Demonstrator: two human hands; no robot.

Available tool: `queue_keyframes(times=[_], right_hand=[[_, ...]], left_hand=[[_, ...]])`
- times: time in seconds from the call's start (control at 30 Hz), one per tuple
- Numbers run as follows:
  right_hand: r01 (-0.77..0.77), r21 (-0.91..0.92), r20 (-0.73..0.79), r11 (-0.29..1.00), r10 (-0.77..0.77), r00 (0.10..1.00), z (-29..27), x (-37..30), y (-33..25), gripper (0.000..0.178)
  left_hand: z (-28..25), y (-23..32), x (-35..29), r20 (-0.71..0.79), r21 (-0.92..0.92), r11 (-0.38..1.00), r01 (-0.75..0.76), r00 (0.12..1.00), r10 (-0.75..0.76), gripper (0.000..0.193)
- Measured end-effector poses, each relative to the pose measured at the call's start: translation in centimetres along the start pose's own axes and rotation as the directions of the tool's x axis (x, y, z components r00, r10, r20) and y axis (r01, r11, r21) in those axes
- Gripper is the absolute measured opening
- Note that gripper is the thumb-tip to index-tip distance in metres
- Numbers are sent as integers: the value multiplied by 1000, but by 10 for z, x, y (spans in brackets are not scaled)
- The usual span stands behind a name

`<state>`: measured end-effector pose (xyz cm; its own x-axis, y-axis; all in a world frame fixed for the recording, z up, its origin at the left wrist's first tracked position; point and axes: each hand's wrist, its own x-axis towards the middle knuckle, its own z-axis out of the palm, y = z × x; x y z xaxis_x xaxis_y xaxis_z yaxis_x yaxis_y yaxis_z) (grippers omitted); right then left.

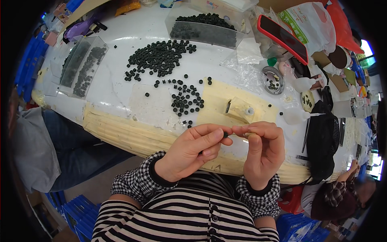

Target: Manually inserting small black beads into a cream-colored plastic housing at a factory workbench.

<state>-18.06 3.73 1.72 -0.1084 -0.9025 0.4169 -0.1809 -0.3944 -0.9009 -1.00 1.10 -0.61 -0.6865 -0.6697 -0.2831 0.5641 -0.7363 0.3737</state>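
Note:
My left hand (192, 151) and my right hand (263, 151) meet fingertip to fingertip above the table's near edge. Between thumb and forefinger of my left hand sits a small black round part (225, 134). My right hand pinches a thin pale piece (248, 135) pointing toward that part. Just beyond my hands a cream block fixture (239, 109) with a small white cylinder stands on a cream pad (215, 94). Several loose black round parts (185, 100) lie scattered left of it, and a larger heap (159, 56) lies farther back.
A clear box (205, 30) full of black parts stands at the back. Clear trays (82, 64) with parts are far left. A red-cased phone (282, 38), a tape roll (273, 79), a black bag (322, 141) and plastic bags crowd the right. Other people sit at left and lower right.

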Motion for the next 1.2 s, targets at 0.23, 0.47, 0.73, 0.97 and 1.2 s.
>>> queue_keyframes(times=[0.23, 0.47, 0.73, 0.97, 1.2], right_hand=[[-1, 102, -121, 995, 14, 993, 3, 3, -4, 7], [122, -590, -176, 798, -274, 945, -19, 22, 8, 6], [157, -728, -20, 668, -250, 968, -17, 25, 10, 22], [243, -561, 98, 791, -228, 969, -9, -1, -6, 37], [264, -461, 170, 847, -207, 963, 2, -8, 0, 38]], left_hand=[[-2, -2, 0, 2, -4, 1000, -26, 1000, 26, 24], [-4, 1, -3, 7, 164, 965, -203, 979, 204, 21], [2, 0, -1, 14, 619, 673, -405, 863, 506, 21], [1, 1, -2, 94, 700, 551, -453, 824, 558, 24], [0, 1, 1, 218, 766, 376, -522, 760, 612, 24]])
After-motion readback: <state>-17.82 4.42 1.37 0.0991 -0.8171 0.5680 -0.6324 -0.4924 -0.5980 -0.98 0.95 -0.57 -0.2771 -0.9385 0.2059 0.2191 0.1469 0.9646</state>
